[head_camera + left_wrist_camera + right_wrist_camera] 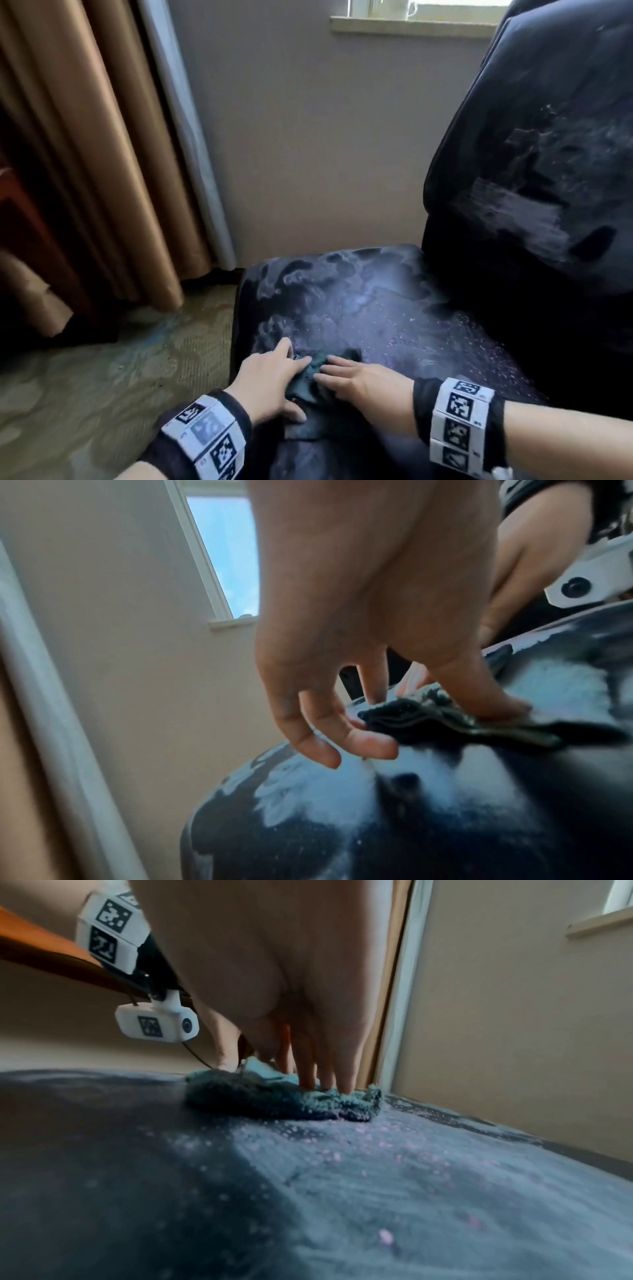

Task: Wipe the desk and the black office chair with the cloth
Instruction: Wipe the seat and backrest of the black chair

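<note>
- Both hands pressing down on one bunched dark teal cloth (310, 373), left hand (265, 380) on its left side, right hand (363, 378) on its right side.
- Left hand (359, 610) lying relaxed and spread, thumb pinning a fold of the cloth (441, 718), the other fingertips (363, 746) trailing loosely past the near edge, gripping nothing.
- Right hand (284, 974) standing nearly straight-fingered, fingertips (342, 1081) digging into the top of the cloth (284, 1099), not curling round it.
- Cloth sitting directly under both palms, bunched rather than flat, stretching roughly fore and aft between the wrists.
- Lying ahead of the fingertips and off to the right: the dusty, pale-smeared seat (359, 301) of the black office chair (534, 154), with the backrest rising beyond the right hand.
- Judging from that: pushing forward, away from the wrists, looking like the natural stroke, with the right hand sitting nearer the dirtiest stretch.
- Desk not clearly showing, so nothing to say on its state.
</note>
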Motion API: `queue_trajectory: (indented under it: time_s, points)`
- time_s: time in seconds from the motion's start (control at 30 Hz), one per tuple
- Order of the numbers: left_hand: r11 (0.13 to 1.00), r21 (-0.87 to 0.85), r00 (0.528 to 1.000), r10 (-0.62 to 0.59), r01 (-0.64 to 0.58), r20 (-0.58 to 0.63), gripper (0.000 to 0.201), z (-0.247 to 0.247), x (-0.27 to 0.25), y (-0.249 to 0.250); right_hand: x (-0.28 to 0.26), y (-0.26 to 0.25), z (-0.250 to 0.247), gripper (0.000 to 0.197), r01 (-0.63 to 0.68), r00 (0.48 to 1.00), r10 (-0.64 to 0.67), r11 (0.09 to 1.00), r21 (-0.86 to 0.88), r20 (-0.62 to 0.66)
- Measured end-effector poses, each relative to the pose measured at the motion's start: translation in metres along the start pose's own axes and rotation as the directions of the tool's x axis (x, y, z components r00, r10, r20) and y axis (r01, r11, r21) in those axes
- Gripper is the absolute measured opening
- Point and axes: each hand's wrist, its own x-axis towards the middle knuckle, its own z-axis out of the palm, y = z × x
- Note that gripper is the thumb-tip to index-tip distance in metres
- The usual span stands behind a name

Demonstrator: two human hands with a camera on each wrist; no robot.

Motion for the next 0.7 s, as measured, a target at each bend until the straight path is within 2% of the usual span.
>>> queue_trajectory:
  time_s: [0.07,0.13,0.23,0.3,0.43,0.53,0.7]
  points:
    - [1.000,0.025,0.998,-0.009,0.011,-0.068,0.089,0.008,-0.003,-0.001,-0.002,-0.004,-0.001,0.063,-0.015,0.997,0.016,1.000,-0.008,0.071]
    - [0.999,-0.022,0.989,-0.031,0.028,-0.142,0.090,0.015,-0.009,-0.004,-0.004,-0.007,0.002,0.073,-0.041,0.997,0.044,0.998,-0.042,0.068]
    - [0.985,-0.152,0.982,-0.103,0.079,-0.161,0.106,0.025,-0.020,-0.011,0.004,-0.004,0.008,0.073,-0.044,0.994,0.049,0.997,-0.059,0.094]
    - [0.964,-0.229,0.982,-0.162,0.138,-0.092,0.118,0.032,-0.028,-0.017,0.008,-0.006,0.007,0.078,-0.065,0.985,0.072,0.997,-0.051,0.156]
    - [0.905,-0.348,0.966,-0.198,0.246,0.167,0.125,0.037,-0.040,-0.022,0.014,-0.015,0.002,0.092,-0.140,0.951,0.153,0.988,-0.065,0.267]
    - [0.902,-0.348,0.963,-0.205,0.256,0.177,0.126,0.035,-0.041,-0.019,0.017,-0.020,-0.006,0.090,-0.121,0.941,0.146,0.988,-0.100,0.307]
    - [0.904,-0.347,0.964,-0.196,0.249,0.180,0.124,0.035,-0.040,-0.015,-0.016,-0.037,0.002,0.087,0.121,0.925,-0.061,0.983,-0.138,0.375]
